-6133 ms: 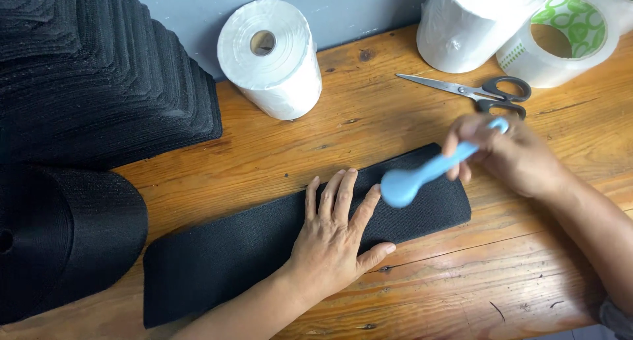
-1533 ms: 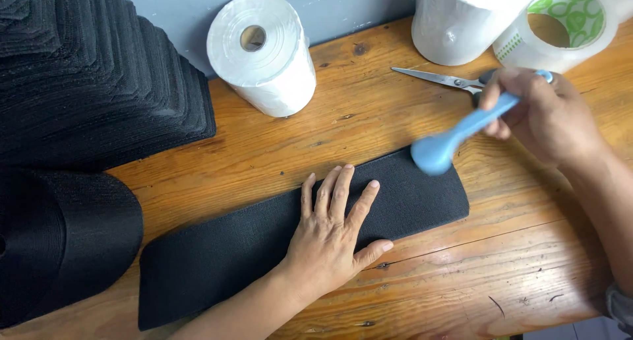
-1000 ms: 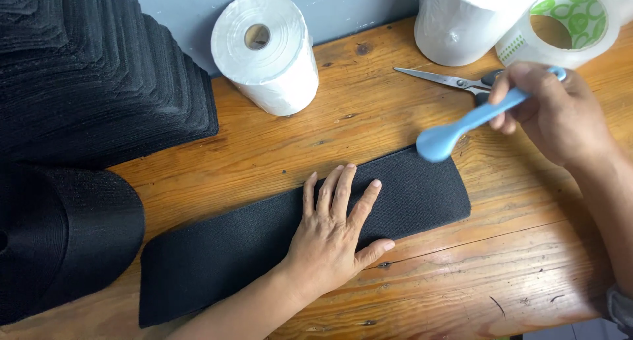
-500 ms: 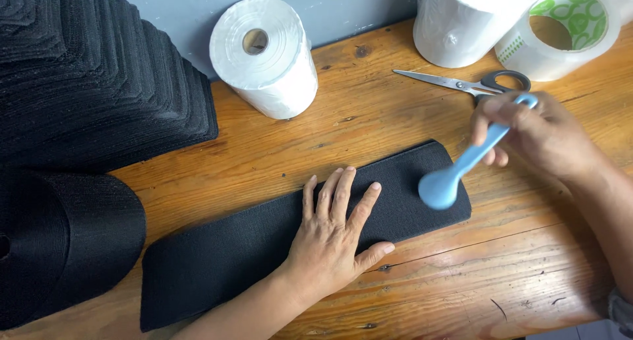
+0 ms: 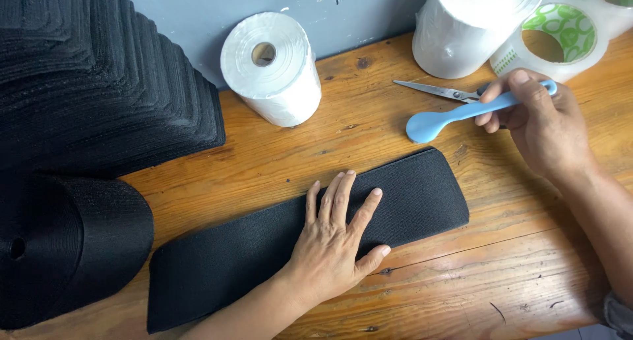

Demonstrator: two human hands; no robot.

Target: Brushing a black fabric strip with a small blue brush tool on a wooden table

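Observation:
A long black fabric strip (image 5: 224,261) lies flat across the wooden table (image 5: 514,274). My left hand (image 5: 333,244) rests palm down on its middle, fingers spread. My right hand (image 5: 541,125) grips the handle of a light blue spoon-shaped tool (image 5: 455,114), whose rounded head hovers just beyond the strip's right end, not touching it. Silver scissors (image 5: 438,91) with dark handles lie right behind that hand, their handles partly hidden by it.
A tall stack of black fabric pieces (image 5: 92,83) and a black roll (image 5: 59,247) fill the left side. A white roll (image 5: 273,69) lies at the back centre, another white roll (image 5: 471,27) and clear tape rolls (image 5: 557,40) at the back right.
My right hand has lifted the blue tool off the strip's right end and drawn it back toward the scissors. My left hand has stayed flat on the strip.

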